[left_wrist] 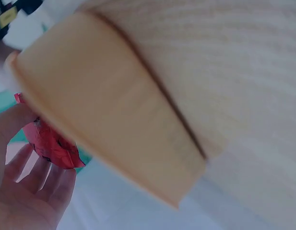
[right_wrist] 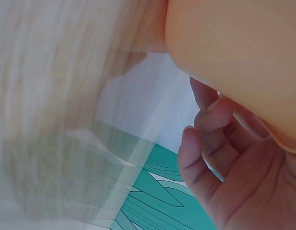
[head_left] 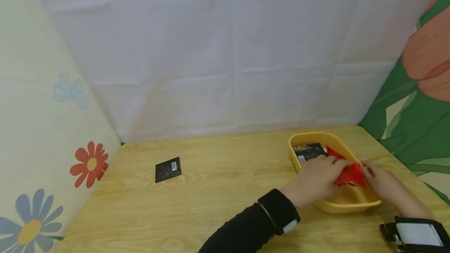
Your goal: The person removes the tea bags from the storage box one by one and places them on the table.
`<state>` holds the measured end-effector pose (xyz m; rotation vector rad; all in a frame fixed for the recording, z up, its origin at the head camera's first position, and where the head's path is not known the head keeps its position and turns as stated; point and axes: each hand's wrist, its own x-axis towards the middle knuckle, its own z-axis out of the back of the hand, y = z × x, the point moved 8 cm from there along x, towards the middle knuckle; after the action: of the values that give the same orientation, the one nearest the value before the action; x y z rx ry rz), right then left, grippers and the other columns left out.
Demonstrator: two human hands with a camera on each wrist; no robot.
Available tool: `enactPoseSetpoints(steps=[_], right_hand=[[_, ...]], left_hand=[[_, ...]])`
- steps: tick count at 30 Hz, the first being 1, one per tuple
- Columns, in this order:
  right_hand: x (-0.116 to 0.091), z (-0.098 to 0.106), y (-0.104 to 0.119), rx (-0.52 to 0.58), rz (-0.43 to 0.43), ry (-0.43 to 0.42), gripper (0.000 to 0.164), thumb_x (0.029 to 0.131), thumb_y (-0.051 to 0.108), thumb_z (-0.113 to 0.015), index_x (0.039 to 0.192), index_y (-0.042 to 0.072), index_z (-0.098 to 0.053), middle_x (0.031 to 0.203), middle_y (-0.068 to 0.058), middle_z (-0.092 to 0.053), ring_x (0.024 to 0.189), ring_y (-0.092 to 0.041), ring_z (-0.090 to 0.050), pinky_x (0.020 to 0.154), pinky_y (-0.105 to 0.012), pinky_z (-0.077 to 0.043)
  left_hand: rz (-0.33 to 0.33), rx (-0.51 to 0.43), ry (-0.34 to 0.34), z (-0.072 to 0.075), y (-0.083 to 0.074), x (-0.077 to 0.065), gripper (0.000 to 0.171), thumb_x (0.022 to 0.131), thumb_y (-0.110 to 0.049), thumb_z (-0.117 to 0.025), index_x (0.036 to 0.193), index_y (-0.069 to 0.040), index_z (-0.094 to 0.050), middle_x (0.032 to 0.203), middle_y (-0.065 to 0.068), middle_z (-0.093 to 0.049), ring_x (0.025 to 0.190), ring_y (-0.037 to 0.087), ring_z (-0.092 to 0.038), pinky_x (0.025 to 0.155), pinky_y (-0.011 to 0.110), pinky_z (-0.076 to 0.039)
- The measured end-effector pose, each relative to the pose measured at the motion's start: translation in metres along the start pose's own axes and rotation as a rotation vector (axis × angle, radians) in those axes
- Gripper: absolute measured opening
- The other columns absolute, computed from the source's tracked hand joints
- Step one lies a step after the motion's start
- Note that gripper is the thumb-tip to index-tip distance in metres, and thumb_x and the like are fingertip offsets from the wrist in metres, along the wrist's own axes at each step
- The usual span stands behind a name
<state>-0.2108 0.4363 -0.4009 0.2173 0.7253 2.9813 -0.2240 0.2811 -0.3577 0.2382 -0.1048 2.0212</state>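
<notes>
My left hand (head_left: 316,178) reaches over the yellow basket (head_left: 325,207) and grips a shiny red packet (head_left: 351,175). In the left wrist view its thumb lies on one side of the red packet (left_wrist: 54,146) and the fingers on the other, past the basket wall (left_wrist: 104,105). My right hand (head_left: 383,182) is at the basket's right rim, fingertips right at the packet's end. The right wrist view shows bent fingers (right_wrist: 212,129) outside the wall, the thumb hidden; I cannot tell whether they pinch anything. A black packet (head_left: 309,151) lies inside the basket.
Another black packet (head_left: 168,169), with a white barcode label, lies on the wooden table (head_left: 218,190) left of the basket. White cloth (head_left: 228,49) hangs behind the table. Flower-printed panels (head_left: 422,135) stand at both sides, the right one close to the right hand.
</notes>
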Motion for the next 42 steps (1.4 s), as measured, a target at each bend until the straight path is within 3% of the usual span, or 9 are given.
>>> enactPoseSetpoints(steps=[4,9,14,22,32,37,42], right_hand=[[0.001,-0.002,0.002,-0.01,0.014,-0.02,0.037,0.109,0.01,-0.032,0.116,-0.024,-0.047,0.106,-0.045,-0.054,0.096,-0.058,-0.055,0.077,-0.063,-0.045],[0.001,0.0,0.002,-0.02,0.014,-0.021,0.036,0.109,0.01,-0.032,0.114,-0.021,-0.049,0.096,-0.036,-0.059,0.088,-0.049,-0.057,0.073,-0.06,-0.046],[0.001,0.0,0.003,-0.021,0.026,-0.032,0.036,0.109,0.011,-0.032,0.113,-0.02,-0.05,0.087,-0.027,-0.061,0.078,-0.035,-0.055,0.067,-0.052,-0.045],[0.0,-0.001,-0.001,-0.022,0.013,-0.027,0.038,0.109,0.013,-0.031,0.114,-0.02,-0.049,0.087,-0.028,-0.06,0.077,-0.035,-0.054,0.067,-0.054,-0.045],[0.007,-0.005,0.002,-0.017,-0.001,-0.024,0.036,0.109,0.011,-0.032,0.113,-0.02,-0.048,0.085,-0.023,-0.059,0.075,-0.031,-0.052,0.065,-0.046,-0.044],[0.007,-0.006,0.005,-0.004,0.005,-0.035,0.037,0.109,0.013,-0.031,0.112,-0.019,-0.049,0.082,-0.02,-0.057,0.073,-0.029,-0.051,0.064,-0.043,-0.043],[0.004,-0.005,0.005,-0.003,0.009,-0.045,0.036,0.109,0.013,-0.031,0.11,-0.019,-0.049,0.081,-0.019,-0.056,0.07,-0.027,-0.05,0.062,-0.041,-0.042]], left_hand=[[0.036,-0.024,-0.056,0.017,0.015,-0.012,0.067,0.089,-0.04,-0.073,0.147,-0.027,-0.043,0.125,-0.012,-0.056,0.107,0.002,-0.052,0.092,0.012,-0.04],[0.092,-0.116,-0.125,0.036,0.038,-0.03,0.072,0.087,-0.034,-0.078,0.148,-0.024,-0.042,0.129,-0.009,-0.057,0.113,0.003,-0.053,0.095,0.013,-0.038],[0.213,-0.246,-0.212,0.053,0.08,-0.059,0.073,0.084,-0.027,-0.081,0.147,-0.021,-0.043,0.128,-0.006,-0.061,0.11,0.005,-0.056,0.089,0.017,-0.045],[0.378,-0.363,-0.306,0.073,0.138,-0.104,0.072,0.084,-0.019,-0.082,0.146,-0.016,-0.046,0.128,0.002,-0.063,0.109,0.015,-0.061,0.086,0.026,-0.051],[0.682,-0.476,-0.347,0.063,0.239,-0.176,0.075,0.08,-0.004,-0.081,0.145,-0.003,-0.044,0.129,0.018,-0.061,0.113,0.032,-0.061,0.092,0.045,-0.052],[0.848,-0.432,-0.227,0.041,0.273,-0.215,0.081,0.078,-0.003,-0.082,0.146,0.002,-0.04,0.132,0.023,-0.059,0.116,0.037,-0.059,0.094,0.049,-0.05],[0.939,-0.363,-0.135,0.024,0.289,-0.24,0.079,0.076,-0.005,-0.082,0.144,0.006,-0.042,0.126,0.025,-0.061,0.11,0.039,-0.061,0.088,0.051,-0.051]])
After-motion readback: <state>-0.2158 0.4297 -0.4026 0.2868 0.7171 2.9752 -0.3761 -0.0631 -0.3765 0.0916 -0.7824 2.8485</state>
